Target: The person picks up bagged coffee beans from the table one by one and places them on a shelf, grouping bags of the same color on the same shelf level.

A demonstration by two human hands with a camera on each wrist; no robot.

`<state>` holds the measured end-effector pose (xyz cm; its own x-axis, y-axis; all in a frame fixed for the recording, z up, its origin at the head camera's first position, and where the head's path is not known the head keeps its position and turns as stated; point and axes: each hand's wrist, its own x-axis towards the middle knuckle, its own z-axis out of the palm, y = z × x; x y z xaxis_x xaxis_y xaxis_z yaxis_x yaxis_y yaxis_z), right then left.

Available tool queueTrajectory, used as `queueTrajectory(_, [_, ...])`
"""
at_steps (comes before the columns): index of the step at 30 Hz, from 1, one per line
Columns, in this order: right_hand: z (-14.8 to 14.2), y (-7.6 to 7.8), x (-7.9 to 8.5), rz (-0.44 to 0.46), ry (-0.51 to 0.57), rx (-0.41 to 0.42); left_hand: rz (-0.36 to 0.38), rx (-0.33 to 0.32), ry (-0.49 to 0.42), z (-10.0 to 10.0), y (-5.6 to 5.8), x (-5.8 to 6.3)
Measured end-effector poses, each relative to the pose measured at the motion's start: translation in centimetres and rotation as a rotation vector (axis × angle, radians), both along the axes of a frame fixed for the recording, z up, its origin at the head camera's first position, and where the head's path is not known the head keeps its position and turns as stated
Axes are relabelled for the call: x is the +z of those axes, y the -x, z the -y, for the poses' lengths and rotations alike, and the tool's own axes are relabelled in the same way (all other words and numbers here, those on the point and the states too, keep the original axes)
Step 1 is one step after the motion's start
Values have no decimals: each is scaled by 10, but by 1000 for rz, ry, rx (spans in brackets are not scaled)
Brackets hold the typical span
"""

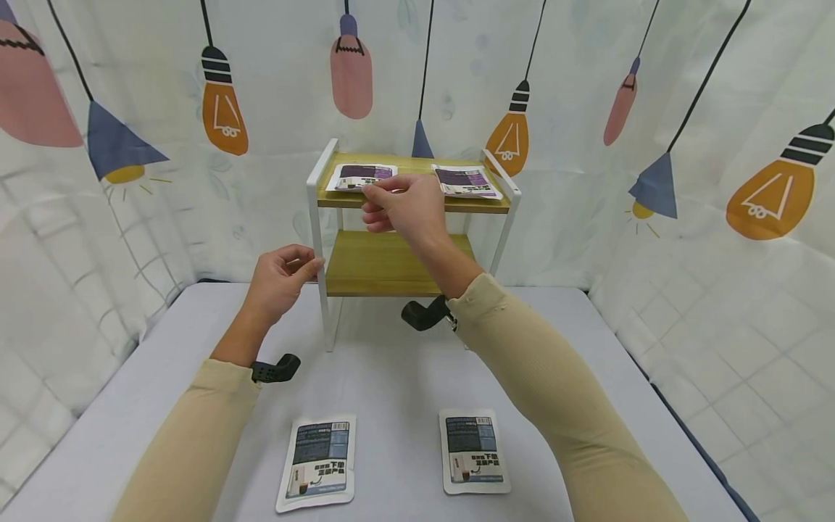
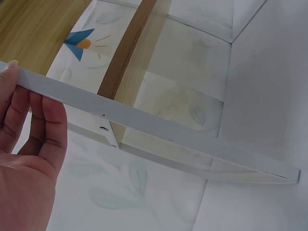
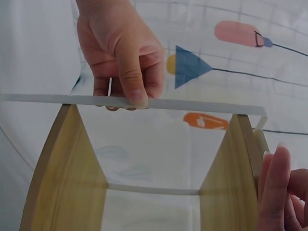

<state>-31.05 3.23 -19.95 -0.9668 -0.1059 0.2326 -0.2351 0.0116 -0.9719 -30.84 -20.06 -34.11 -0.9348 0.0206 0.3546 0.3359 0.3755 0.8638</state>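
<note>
A small two-tier shelf rack (image 1: 385,261) with white posts and wood-look boards stands at the back of the table. My left hand (image 1: 282,279) pinches its white front left post between thumb and fingers, also plain in the left wrist view. At the front edge of the top board (image 1: 404,204), my right hand (image 1: 407,206) reaches over with loosely bent fingers. Its fingertips lie beside a purple-and-white packet (image 1: 359,172) on the left half, partly covered by the hand; I see nothing held. A second such packet (image 1: 466,181) lies on the right half.
Two white flat pouches lie on the white table in front: a left pouch (image 1: 317,464) and a right pouch (image 1: 474,451). Below the top board is the rack's lower board (image 1: 372,264). A lamp-patterned curtain (image 1: 274,181) surrounds the table.
</note>
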Motion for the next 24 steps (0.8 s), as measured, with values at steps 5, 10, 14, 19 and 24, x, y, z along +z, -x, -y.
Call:
queueTrajectory(5, [-1,0,-1,-13,16,6,4,6,6,0,0,0])
queueTrajectory(10, [-4,-5,-6,-54,31,18,9,8,12,0,0,1])
queueTrajectory(14, [-10,-10,-15,-76,50,45,4,5,4,0,0,0])
queueTrajectory(19, [-20,-19,-33,-98,32,80,-1,4,0,0,0,0])
queueTrajectory(24, [-29,-30,-55,-110,36,115,1,6,6,1,1,-1])
